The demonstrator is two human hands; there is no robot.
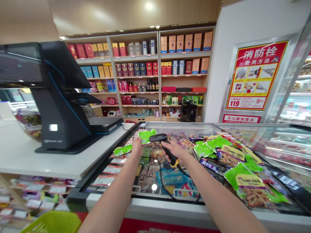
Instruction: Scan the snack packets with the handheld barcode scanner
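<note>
Green snack packet (147,136) pinched in left hand (137,147), just left of black barcode scanner (157,138) gripped in curled right hand (174,150), its long axis slanted toward the packet.

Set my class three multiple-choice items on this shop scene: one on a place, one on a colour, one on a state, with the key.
1. Where does the black till terminal stand? A on the wooden shelves; B on the floor; C on the white counter.
2. What colour is the band on the handheld barcode scanner? A blue; B yellow; C red.
3. What is the right hand doing? A gripping the scanner; B lying flat and empty; C holding a bottle.

Key: 1 C, its base sits on the counter top. 2 B, the band shows low on the grip. 3 A, the fingers wrap the handle.
</note>
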